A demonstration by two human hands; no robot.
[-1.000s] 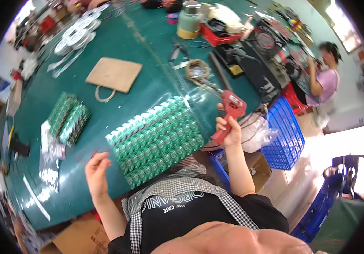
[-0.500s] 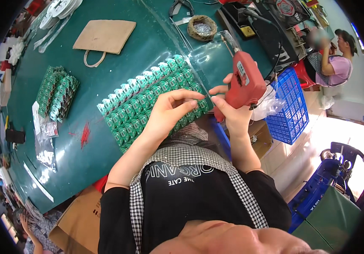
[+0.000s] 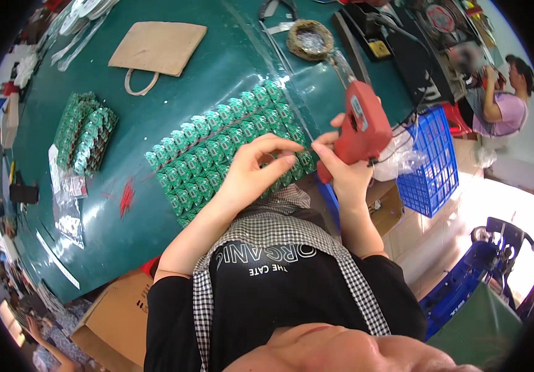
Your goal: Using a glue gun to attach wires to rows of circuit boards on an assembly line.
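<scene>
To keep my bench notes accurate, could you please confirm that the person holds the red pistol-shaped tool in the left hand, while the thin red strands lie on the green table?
Not quite: the head view shows the red pistol-shaped tool in the right hand. The thin red strands do lie on the green table.

Soldering gun (image 3: 375, 129), green boards (image 3: 208, 152), probably wires (image 3: 127, 198)
</scene>
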